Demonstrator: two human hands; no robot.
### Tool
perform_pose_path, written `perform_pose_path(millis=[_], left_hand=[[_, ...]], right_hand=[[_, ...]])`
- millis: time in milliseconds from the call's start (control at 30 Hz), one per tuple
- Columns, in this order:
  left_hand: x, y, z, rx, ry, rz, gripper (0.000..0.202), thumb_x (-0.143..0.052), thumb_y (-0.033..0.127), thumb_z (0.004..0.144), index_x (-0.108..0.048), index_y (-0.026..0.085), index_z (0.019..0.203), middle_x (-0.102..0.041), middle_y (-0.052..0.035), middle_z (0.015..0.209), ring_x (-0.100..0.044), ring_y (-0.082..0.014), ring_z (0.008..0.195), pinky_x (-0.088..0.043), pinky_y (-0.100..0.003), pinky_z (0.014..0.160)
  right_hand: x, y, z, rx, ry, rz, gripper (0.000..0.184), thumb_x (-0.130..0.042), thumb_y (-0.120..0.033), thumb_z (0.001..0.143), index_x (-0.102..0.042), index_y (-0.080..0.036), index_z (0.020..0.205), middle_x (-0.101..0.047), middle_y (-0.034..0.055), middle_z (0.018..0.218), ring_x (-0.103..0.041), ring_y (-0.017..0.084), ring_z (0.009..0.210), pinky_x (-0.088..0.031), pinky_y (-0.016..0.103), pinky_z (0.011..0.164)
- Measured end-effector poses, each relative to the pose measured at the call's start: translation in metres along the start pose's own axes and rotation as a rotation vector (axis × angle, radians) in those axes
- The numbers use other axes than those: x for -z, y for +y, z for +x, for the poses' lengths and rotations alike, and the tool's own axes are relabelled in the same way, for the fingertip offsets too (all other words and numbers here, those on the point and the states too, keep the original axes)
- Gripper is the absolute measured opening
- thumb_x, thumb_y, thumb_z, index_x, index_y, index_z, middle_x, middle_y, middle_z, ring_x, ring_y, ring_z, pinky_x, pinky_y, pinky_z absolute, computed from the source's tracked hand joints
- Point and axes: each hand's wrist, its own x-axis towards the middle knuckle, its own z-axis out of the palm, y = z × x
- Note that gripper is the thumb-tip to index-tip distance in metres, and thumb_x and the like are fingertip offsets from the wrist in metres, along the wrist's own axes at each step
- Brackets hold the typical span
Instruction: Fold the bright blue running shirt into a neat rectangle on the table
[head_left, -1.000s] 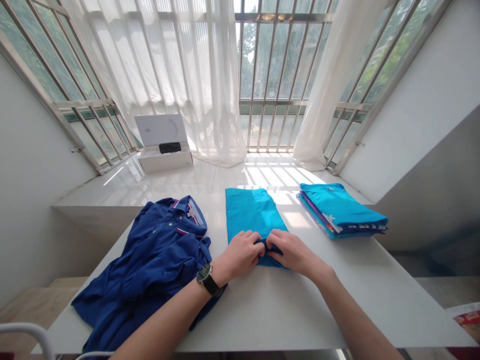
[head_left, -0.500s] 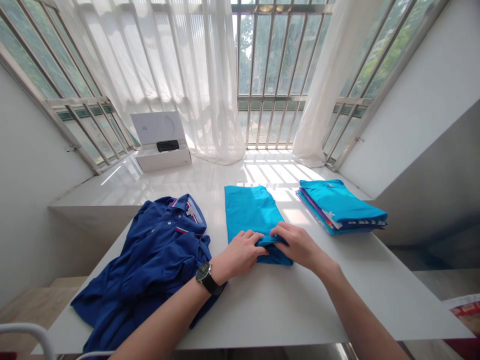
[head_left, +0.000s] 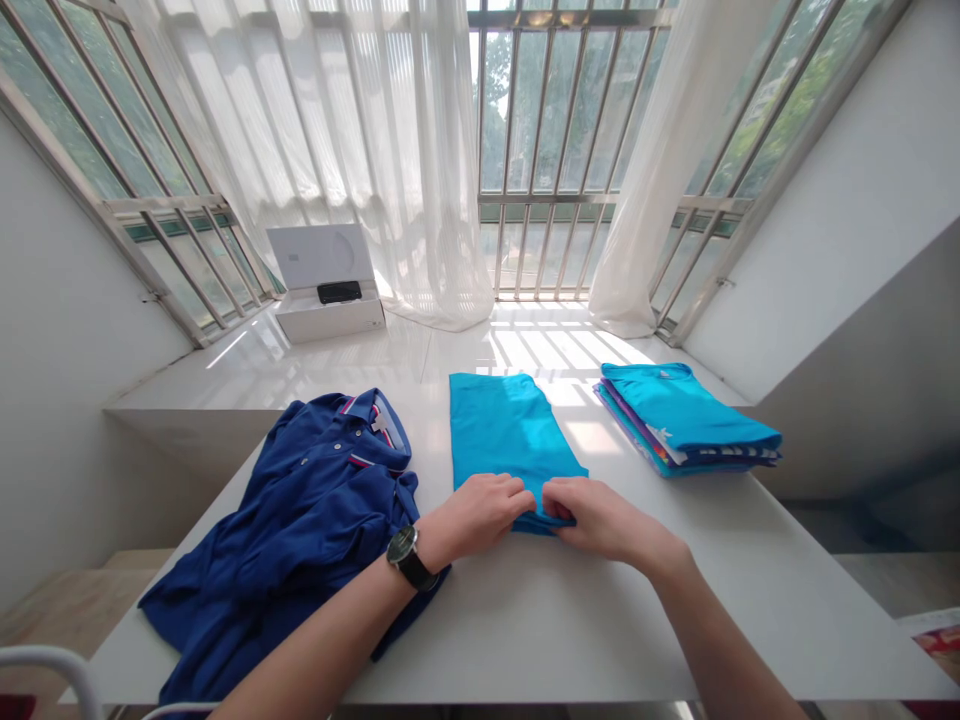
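Note:
A turquoise folded shirt (head_left: 504, 430) lies lengthwise in the middle of the white table (head_left: 570, 620). My left hand (head_left: 480, 512), with a black watch on its wrist, and my right hand (head_left: 596, 515) both pinch the shirt's near edge, fingertips almost touching. A dark blue polo shirt (head_left: 300, 520) lies spread and rumpled to the left of my left forearm. A stack of folded shirts (head_left: 686, 422), turquoise on top, sits at the table's right side.
Past the table's far edge lies a glossy white window ledge (head_left: 345, 365). On it, at the left, stands an open white box (head_left: 326, 285) with a black device inside. Sheer curtains and window bars fill the back. A white chair back (head_left: 45, 665) shows bottom left.
Both hands have drawn back toward me along the turquoise shirt, from a raised fold to its near edge, which now lies flatter. The view shifted slightly.

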Motion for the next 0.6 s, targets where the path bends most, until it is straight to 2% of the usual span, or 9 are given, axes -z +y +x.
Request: perform_pose_path(millis=[200, 433, 500, 600], left_hand=[[0.006, -0.004, -0.003, -0.009, -0.071, -0.013, 0.023, -0.055, 0.012, 0.087, -0.063, 0.026, 0.105, -0.065, -0.0026, 0.102, -0.060, -0.0192, 0.089, -0.042, -0.027, 0.072], [0.021, -0.001, -0.011, -0.028, -0.141, -0.118, 0.022, -0.072, 0.033, 0.082, -0.072, 0.029, 0.104, -0.070, -0.0012, 0.099, -0.065, -0.0184, 0.085, -0.044, -0.026, 0.066], [0.024, 0.000, -0.011, -0.030, -0.145, -0.162, 0.019, -0.071, 0.038, 0.085, -0.074, 0.028, 0.101, -0.070, -0.0008, 0.096, -0.066, -0.0169, 0.081, -0.045, -0.025, 0.066], [0.021, -0.002, -0.006, 0.067, -0.018, -0.198, 0.023, -0.051, 0.033, 0.099, -0.071, 0.025, 0.106, -0.071, -0.0023, 0.100, -0.067, -0.0162, 0.085, -0.049, -0.025, 0.073]], right_hand=[[0.000, 0.003, -0.006, -0.064, -0.048, 0.024, 0.013, -0.057, -0.011, 0.068, -0.053, -0.022, 0.071, -0.058, -0.0032, 0.070, -0.048, 0.014, 0.065, -0.028, 0.025, 0.055], [0.001, 0.006, -0.007, -0.104, -0.110, 0.067, 0.009, -0.063, -0.014, 0.068, -0.061, -0.023, 0.070, -0.062, -0.0028, 0.067, -0.052, 0.013, 0.062, -0.029, 0.023, 0.051], [0.004, 0.005, -0.008, -0.120, -0.170, 0.132, 0.003, -0.066, -0.023, 0.072, -0.063, -0.022, 0.072, -0.064, -0.0025, 0.068, -0.053, 0.013, 0.060, -0.031, 0.023, 0.049], [0.010, 0.006, -0.007, -0.141, -0.223, 0.220, 0.019, -0.062, -0.038, 0.083, -0.067, -0.021, 0.076, -0.066, -0.0012, 0.068, -0.055, 0.013, 0.057, -0.035, 0.023, 0.048]])
